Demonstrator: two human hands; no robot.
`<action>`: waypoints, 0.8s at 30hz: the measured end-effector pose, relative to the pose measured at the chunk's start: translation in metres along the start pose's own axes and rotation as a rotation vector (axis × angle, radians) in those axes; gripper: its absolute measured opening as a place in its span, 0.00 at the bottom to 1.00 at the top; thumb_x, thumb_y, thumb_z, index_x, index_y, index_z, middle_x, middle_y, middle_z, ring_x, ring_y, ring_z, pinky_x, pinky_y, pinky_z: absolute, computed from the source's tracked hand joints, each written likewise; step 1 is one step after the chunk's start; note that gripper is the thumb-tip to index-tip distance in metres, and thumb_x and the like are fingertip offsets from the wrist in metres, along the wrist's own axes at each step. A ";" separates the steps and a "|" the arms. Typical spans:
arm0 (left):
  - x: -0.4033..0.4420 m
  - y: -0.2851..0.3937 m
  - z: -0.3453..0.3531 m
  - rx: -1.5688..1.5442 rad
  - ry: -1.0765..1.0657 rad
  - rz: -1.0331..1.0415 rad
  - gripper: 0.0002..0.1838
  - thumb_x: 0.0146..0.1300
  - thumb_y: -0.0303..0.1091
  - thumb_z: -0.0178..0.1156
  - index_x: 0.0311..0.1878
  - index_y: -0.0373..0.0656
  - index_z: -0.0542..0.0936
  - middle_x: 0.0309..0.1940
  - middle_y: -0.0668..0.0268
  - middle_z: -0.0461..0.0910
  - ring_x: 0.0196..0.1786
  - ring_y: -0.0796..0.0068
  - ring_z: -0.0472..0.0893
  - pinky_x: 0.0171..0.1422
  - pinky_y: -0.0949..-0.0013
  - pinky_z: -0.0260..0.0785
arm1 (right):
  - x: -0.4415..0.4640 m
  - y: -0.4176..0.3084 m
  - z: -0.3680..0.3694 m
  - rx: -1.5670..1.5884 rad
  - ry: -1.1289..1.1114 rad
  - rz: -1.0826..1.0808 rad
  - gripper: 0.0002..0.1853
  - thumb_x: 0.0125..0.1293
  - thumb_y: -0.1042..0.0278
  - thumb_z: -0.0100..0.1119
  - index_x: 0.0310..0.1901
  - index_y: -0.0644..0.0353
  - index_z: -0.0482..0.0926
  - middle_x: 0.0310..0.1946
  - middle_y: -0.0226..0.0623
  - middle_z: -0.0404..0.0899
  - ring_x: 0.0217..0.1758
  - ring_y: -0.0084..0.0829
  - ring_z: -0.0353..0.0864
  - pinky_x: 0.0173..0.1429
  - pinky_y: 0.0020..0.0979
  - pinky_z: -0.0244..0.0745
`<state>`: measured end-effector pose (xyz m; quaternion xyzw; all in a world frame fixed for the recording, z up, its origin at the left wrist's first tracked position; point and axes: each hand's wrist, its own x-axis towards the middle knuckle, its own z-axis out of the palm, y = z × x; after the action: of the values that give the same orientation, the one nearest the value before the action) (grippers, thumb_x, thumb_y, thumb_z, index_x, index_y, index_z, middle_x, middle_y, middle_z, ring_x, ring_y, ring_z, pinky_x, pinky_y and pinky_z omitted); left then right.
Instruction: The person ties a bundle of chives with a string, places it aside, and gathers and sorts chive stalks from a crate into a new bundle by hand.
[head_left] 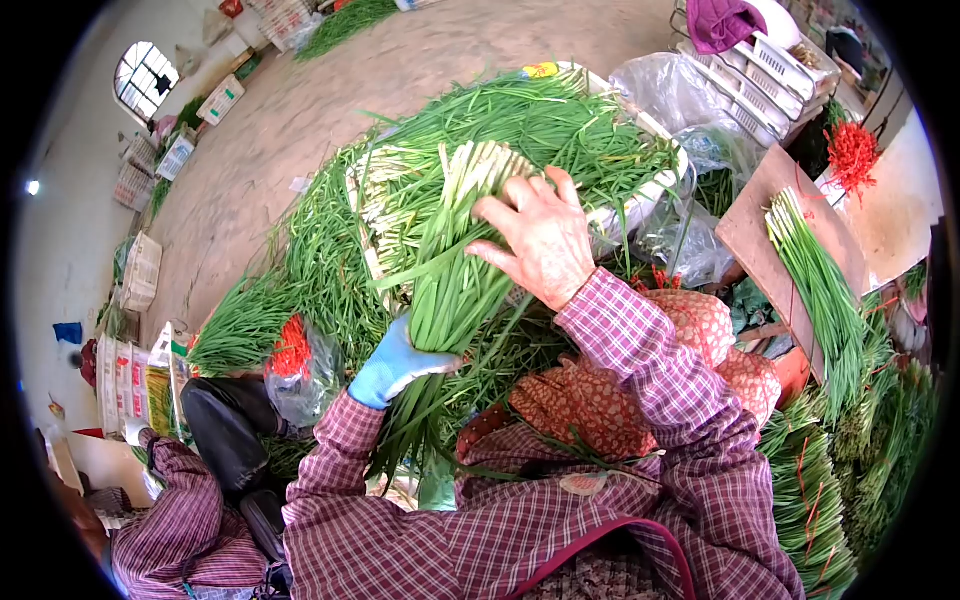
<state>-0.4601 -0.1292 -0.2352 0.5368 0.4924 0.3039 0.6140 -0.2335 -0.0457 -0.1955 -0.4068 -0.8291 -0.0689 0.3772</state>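
Left hand (395, 362), in a blue-and-white glove, is clasping the leafy lower part of a bunch of green stalks (450, 300). Right hand (550, 245), bare, is bending its fingers over the pale upper ends; cannot tell how firmly they are pinching. Bunch is slanting over the near side of a heaped basket (655, 128).

Risks, my judgement: stalks could be slipping out if the left grip is loosening, the pale ends lying unevenly and no tie showing around them. Stray leaves (412, 268) are jutting sideways and could be snagging on the heap (430, 120), dragging others along. Hard squeezing could be bruising the leaves.

Writing: a yellow label (540, 70) is showing at the basket's far edge, and red print is marking white crates (112, 375) at left; both too small to read. No brand is legible.
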 end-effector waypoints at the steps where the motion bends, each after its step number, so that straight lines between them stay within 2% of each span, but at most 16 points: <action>1: 0.000 -0.001 0.000 0.044 0.014 0.057 0.36 0.46 0.21 0.72 0.61 0.34 0.70 0.47 0.62 0.80 0.46 0.74 0.79 0.54 0.69 0.74 | 0.001 0.001 0.001 0.017 0.026 -0.033 0.17 0.50 0.52 0.69 0.38 0.48 0.77 0.33 0.31 0.69 0.43 0.34 0.74 0.65 0.49 0.61; 4: 0.001 0.000 -0.006 0.038 -0.021 -0.006 0.38 0.45 0.22 0.73 0.62 0.33 0.68 0.51 0.61 0.79 0.50 0.73 0.78 0.59 0.68 0.71 | 0.005 0.004 -0.001 -0.069 0.026 -0.110 0.15 0.49 0.55 0.69 0.36 0.49 0.77 0.32 0.30 0.69 0.42 0.33 0.74 0.65 0.49 0.61; 5: 0.001 0.000 -0.009 0.022 -0.024 -0.065 0.39 0.45 0.23 0.74 0.62 0.33 0.68 0.52 0.61 0.78 0.51 0.73 0.78 0.60 0.67 0.71 | 0.006 0.006 0.000 -0.075 0.066 -0.121 0.14 0.50 0.58 0.69 0.36 0.50 0.76 0.31 0.29 0.70 0.40 0.33 0.75 0.64 0.47 0.63; 8: 0.001 0.001 -0.007 -0.008 -0.033 -0.032 0.39 0.45 0.22 0.74 0.63 0.33 0.68 0.53 0.61 0.78 0.51 0.72 0.78 0.60 0.67 0.71 | 0.003 0.012 0.006 -0.060 0.092 -0.091 0.13 0.51 0.60 0.68 0.36 0.50 0.76 0.31 0.29 0.71 0.37 0.33 0.76 0.60 0.45 0.67; 9: 0.002 0.001 -0.007 -0.030 -0.044 -0.042 0.40 0.45 0.21 0.74 0.64 0.34 0.67 0.53 0.60 0.78 0.52 0.72 0.78 0.61 0.67 0.71 | 0.005 0.015 0.005 -0.069 0.166 -0.149 0.11 0.53 0.62 0.66 0.35 0.52 0.74 0.28 0.30 0.71 0.29 0.30 0.76 0.43 0.37 0.77; 10: 0.002 0.001 -0.006 -0.032 -0.048 -0.043 0.40 0.45 0.21 0.74 0.64 0.34 0.67 0.53 0.60 0.78 0.52 0.72 0.78 0.61 0.67 0.71 | 0.005 0.021 0.007 -0.072 0.164 -0.147 0.11 0.53 0.62 0.66 0.35 0.52 0.74 0.28 0.30 0.71 0.29 0.30 0.76 0.43 0.37 0.77; 12: 0.000 0.001 -0.004 -0.048 -0.018 -0.086 0.41 0.44 0.21 0.74 0.64 0.34 0.67 0.53 0.60 0.77 0.52 0.71 0.78 0.61 0.66 0.71 | 0.005 0.037 0.012 -0.093 0.137 0.049 0.11 0.55 0.65 0.66 0.32 0.54 0.71 0.23 0.29 0.68 0.19 0.24 0.69 0.22 0.29 0.72; 13: -0.001 -0.004 -0.005 -0.049 -0.019 -0.088 0.41 0.44 0.21 0.74 0.64 0.34 0.67 0.53 0.60 0.77 0.52 0.71 0.78 0.61 0.66 0.71 | 0.009 0.049 0.007 -0.108 0.251 -0.005 0.11 0.58 0.66 0.64 0.31 0.53 0.69 0.20 0.29 0.67 0.14 0.21 0.63 0.11 0.25 0.61; 15: -0.002 -0.015 -0.008 -0.013 -0.050 0.013 0.41 0.44 0.21 0.74 0.63 0.33 0.67 0.53 0.59 0.77 0.53 0.70 0.78 0.62 0.66 0.71 | 0.009 0.071 -0.002 -0.159 0.246 0.073 0.09 0.60 0.66 0.63 0.32 0.54 0.70 0.21 0.29 0.70 0.15 0.23 0.66 0.14 0.26 0.65; 16: -0.002 -0.016 -0.009 -0.016 -0.051 0.010 0.41 0.44 0.21 0.74 0.63 0.33 0.67 0.53 0.59 0.77 0.53 0.70 0.78 0.62 0.66 0.71 | 0.008 0.083 -0.006 -0.168 0.243 0.103 0.09 0.61 0.65 0.63 0.32 0.54 0.70 0.22 0.30 0.71 0.16 0.25 0.68 0.15 0.28 0.67; 18: -0.007 -0.019 -0.012 0.020 0.014 -0.018 0.34 0.45 0.18 0.72 0.59 0.34 0.72 0.49 0.64 0.80 0.48 0.76 0.79 0.57 0.70 0.72 | 0.007 0.110 -0.020 -0.185 0.385 0.129 0.09 0.62 0.64 0.62 0.32 0.55 0.71 0.23 0.33 0.74 0.19 0.29 0.74 0.20 0.31 0.70; 20: -0.012 -0.017 -0.020 0.041 0.035 -0.051 0.34 0.44 0.18 0.72 0.58 0.34 0.73 0.47 0.65 0.81 0.47 0.76 0.79 0.56 0.71 0.72 | 0.001 0.146 -0.050 -0.320 0.429 0.226 0.10 0.64 0.62 0.61 0.32 0.56 0.71 0.25 0.34 0.76 0.21 0.32 0.77 0.24 0.33 0.73; 22: -0.015 -0.025 -0.029 0.089 0.110 0.005 0.32 0.43 0.18 0.72 0.56 0.35 0.75 0.46 0.65 0.81 0.45 0.77 0.79 0.54 0.72 0.73 | -0.013 0.177 -0.072 -0.403 0.349 0.331 0.10 0.65 0.62 0.60 0.31 0.55 0.72 0.25 0.35 0.77 0.22 0.32 0.78 0.24 0.33 0.74; 24: -0.014 -0.028 -0.036 0.147 0.146 0.056 0.30 0.43 0.19 0.72 0.54 0.35 0.76 0.45 0.65 0.81 0.44 0.78 0.80 0.52 0.72 0.74 | -0.028 0.182 -0.079 -0.352 0.174 0.457 0.10 0.66 0.61 0.59 0.31 0.56 0.72 0.25 0.35 0.78 0.22 0.31 0.78 0.25 0.34 0.74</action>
<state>-0.5027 -0.1355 -0.2556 0.5704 0.5415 0.3226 0.5267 -0.0449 0.0237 -0.1937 -0.6344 -0.6560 -0.1596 0.3763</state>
